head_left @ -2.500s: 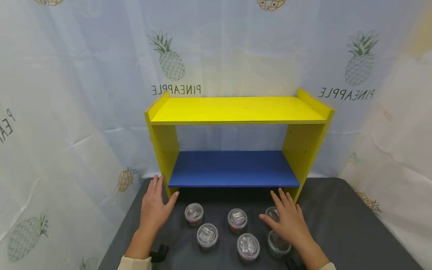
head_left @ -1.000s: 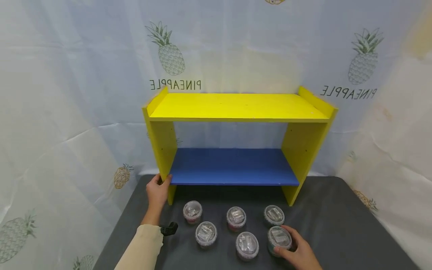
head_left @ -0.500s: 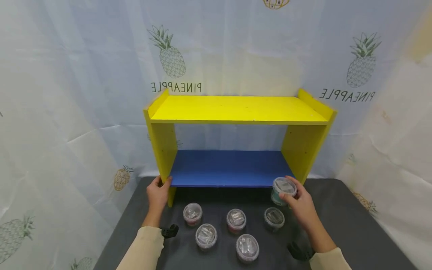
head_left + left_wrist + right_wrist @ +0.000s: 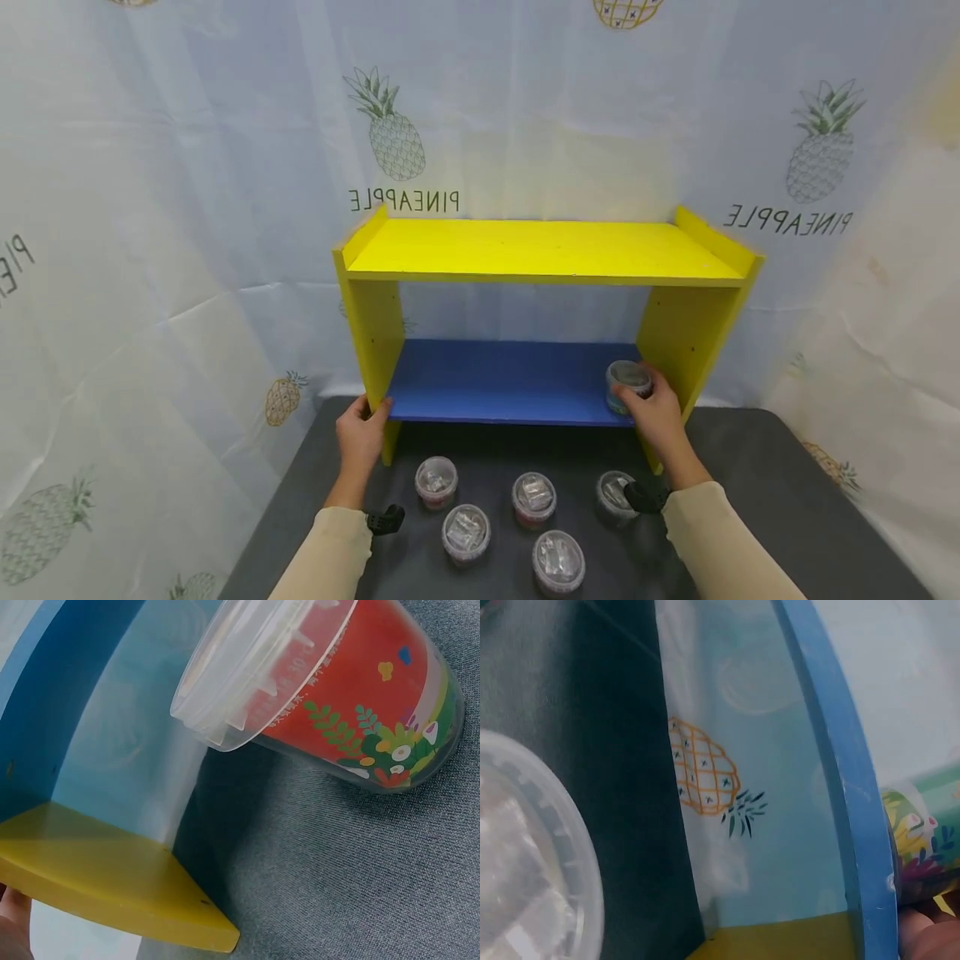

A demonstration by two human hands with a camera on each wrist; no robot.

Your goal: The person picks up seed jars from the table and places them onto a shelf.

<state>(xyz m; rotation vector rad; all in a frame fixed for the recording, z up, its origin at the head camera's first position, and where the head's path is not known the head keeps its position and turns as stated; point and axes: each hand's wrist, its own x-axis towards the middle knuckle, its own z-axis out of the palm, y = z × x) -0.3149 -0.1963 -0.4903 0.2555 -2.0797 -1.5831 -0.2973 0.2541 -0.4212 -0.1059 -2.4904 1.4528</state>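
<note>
My left hand (image 4: 362, 437) grips the lower left side panel of a yellow and blue shelf (image 4: 540, 250), thumb at the front edge, other fingers mostly hidden behind. At the right end of the blue board (image 4: 495, 379), my right hand (image 4: 662, 421) holds a lidded clear plastic tub (image 4: 627, 390) upright, thumb towards me. Its green flowered label shows beyond the blue board's edge (image 4: 840, 757) in the right wrist view, where the fingers (image 4: 930, 937) are at its base. A red-labelled tub (image 4: 367, 697) stands near the yellow panel (image 4: 120, 877) in the left wrist view.
Several more lidded tubs stand on the dark tabletop (image 4: 750, 517) before the shelf, among them a left one (image 4: 437, 482), a middle one (image 4: 534, 498) and a right one (image 4: 615, 496) under my right wrist. A pineapple-print cloth (image 4: 525, 125) hangs behind.
Both hands were spread over the table. My left hand then took hold of the shelf's side panel. My right hand grasped the front right tub and raised it forward to the blue board.
</note>
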